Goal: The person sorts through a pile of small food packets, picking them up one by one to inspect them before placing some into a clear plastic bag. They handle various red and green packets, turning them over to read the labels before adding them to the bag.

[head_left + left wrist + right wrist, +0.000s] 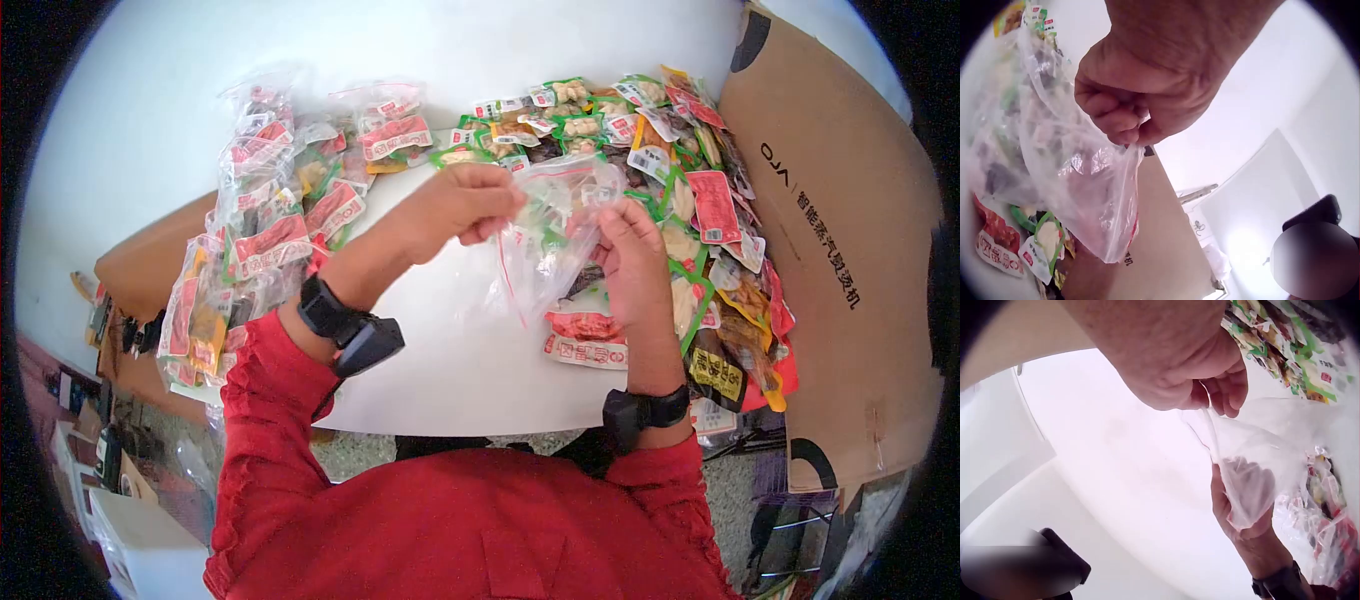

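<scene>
Between both hands hangs a clear zip bag [530, 262] with a red line along its mouth, above the white table [410, 330]. My left hand [462, 208] pinches one edge of the bag's mouth, fingers curled, as the left wrist view also shows. On the opposite edge, my right hand [637, 262] pinches the plastic between thumb and fingers. The bag's mouth stands partly spread in the right wrist view, and the left hand shows through the thin film. Just below the bag lies a red-and-white snack packet [585, 340], close to the right hand.
A heap of loose snack packets [715, 205] covers the table's right side and back. Filled clear bags [265, 215] pile up on the left, with another filled bag [392, 130] at the back. A large cardboard box [835, 250] stands along the right edge.
</scene>
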Tool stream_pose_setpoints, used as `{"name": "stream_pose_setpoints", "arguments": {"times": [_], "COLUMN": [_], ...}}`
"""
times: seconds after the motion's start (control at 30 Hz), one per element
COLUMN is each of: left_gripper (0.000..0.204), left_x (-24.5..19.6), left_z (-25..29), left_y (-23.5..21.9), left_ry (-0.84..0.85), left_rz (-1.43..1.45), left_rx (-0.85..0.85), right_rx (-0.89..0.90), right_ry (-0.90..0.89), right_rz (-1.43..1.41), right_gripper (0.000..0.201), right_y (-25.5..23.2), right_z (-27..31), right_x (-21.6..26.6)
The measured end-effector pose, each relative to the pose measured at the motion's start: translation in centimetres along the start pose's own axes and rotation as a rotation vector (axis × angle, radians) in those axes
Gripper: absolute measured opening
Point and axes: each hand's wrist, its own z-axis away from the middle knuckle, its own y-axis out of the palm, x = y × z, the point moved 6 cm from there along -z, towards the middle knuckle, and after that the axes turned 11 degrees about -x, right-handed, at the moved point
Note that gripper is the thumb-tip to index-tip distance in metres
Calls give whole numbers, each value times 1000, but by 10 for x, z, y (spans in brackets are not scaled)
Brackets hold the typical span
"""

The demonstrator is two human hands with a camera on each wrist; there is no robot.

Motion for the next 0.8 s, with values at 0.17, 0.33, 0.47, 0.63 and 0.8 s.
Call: {"name": "stream_pose_setpoints", "arguments": {"times": [0.17,0.33,0.47,0.63,0.8], "left_gripper": [11,23,22,18,10], "left_x": [-23,-59,-58,-11,41], "left_z": [13,63,77,46,26], "left_y": [-27,11,29,13,19], "left_ry": [155,207,296,439,352], "left_rz": [-71,-193,-283,-816,-1309], "left_rx": [-146,36,129,16,163], "right_rx": [73,340,432,193,273], "right_ry": [112,387,381,-231,-246], "right_rz": [55,-294,12,1221,1489], "right_gripper": [15,17,21,26,30], "right_y": [0,50,49,6,-18], "right_z": [-4,20,22,25,58], "right_x": [-16,-31,-45,-18,2]}}
